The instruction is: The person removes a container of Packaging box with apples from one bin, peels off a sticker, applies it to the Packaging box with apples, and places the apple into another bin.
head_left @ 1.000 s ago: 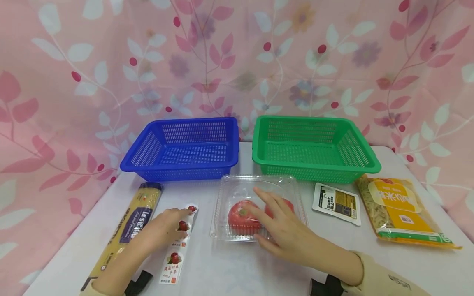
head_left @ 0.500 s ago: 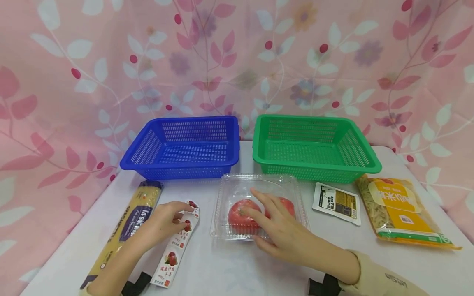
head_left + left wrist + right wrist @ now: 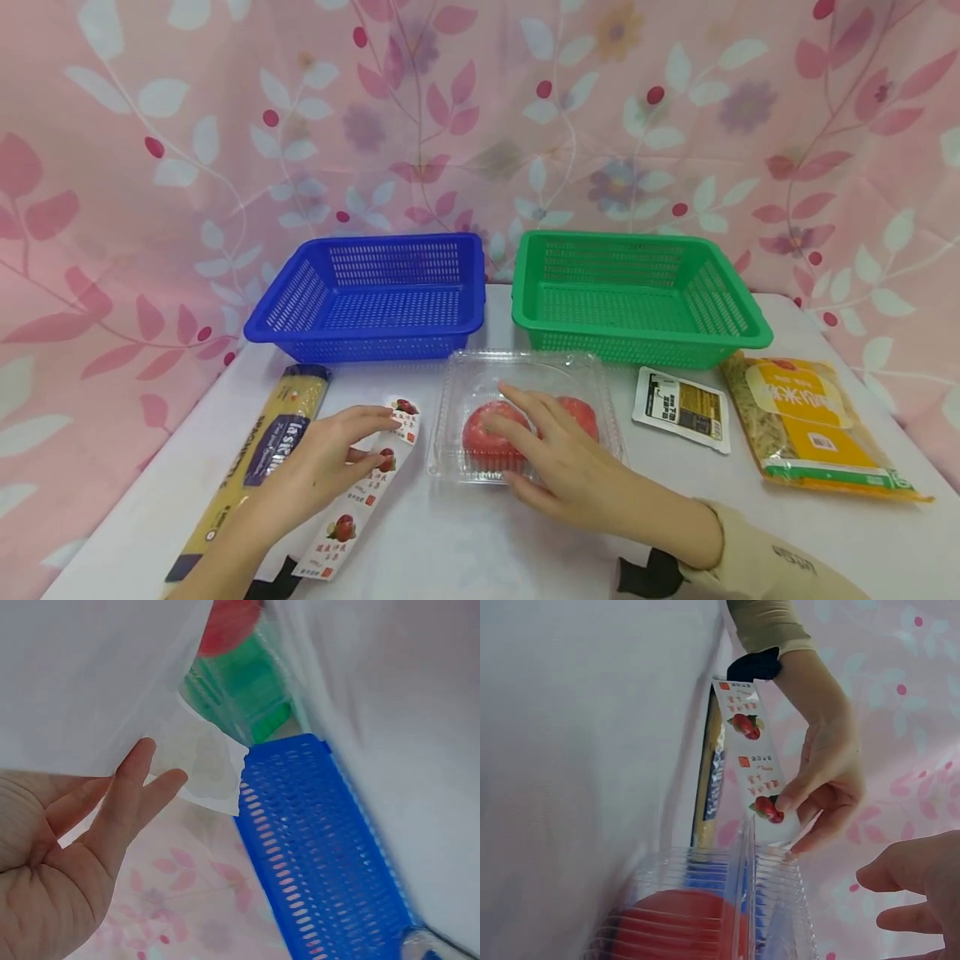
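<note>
My left hand pinches a strip of apple stickers near its upper end, thumb on the printed face. The top sticker stands bent away from the rest, at the fingertips; its pale underside shows in the left wrist view. The right hand is spread with loosely bent fingers over a clear plastic clamshell box. Two red fruits, apple-like, sit inside the box; the left fruit shows best, the other is partly behind the hand. In the right wrist view the right fingers are beside the box.
A blue basket and a green basket stand at the back. Spaghetti lies left, under the left forearm in view. At right lie a small flat pouch and a yellow food bag.
My left hand has drawn the sticker strip up and to the right, and the top sticker has bent away from it. The right hand has shifted slightly left over the box.
</note>
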Demonstrator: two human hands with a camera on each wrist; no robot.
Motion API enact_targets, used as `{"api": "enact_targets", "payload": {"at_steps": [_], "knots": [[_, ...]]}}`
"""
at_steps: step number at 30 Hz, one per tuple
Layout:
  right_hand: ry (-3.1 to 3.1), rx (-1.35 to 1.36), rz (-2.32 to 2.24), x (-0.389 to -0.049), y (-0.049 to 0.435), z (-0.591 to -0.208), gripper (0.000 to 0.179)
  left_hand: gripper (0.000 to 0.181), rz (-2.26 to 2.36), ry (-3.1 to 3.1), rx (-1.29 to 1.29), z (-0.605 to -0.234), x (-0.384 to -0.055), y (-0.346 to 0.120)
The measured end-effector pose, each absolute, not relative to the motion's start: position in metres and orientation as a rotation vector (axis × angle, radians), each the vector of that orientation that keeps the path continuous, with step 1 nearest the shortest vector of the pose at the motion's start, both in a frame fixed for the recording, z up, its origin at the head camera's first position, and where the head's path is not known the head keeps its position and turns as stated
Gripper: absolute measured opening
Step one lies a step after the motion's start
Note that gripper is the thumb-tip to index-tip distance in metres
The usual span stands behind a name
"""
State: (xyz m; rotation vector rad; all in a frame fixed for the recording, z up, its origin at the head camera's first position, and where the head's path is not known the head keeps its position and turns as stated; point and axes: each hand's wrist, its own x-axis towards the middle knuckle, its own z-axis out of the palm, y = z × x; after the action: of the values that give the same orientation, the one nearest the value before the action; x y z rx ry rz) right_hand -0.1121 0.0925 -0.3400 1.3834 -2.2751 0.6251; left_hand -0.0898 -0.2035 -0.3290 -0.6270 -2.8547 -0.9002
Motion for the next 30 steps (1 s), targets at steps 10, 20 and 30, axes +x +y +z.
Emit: {"api": "enact_targets", "payload": {"at_steps": [10,20,30], "knots": [[-2.17,1.382,0.688,-0.108,0.084,-0.33,0.047,0.048,-1.029,-2.585,-0.828,-0.307,-0.07,-0.178],[-2.023,1.343,0.752,-0.106,0.079,-0.322,0.039,0.049,-1.201,-2.355,-1.091,-0.292,-0.07,-0.157],[-1.763,1.305,0.755,-0.107,0.077,-0.316,0.021,0.046,-1.126,-2.21,-1.283,-0.291,-0.074,-0.144]]}}
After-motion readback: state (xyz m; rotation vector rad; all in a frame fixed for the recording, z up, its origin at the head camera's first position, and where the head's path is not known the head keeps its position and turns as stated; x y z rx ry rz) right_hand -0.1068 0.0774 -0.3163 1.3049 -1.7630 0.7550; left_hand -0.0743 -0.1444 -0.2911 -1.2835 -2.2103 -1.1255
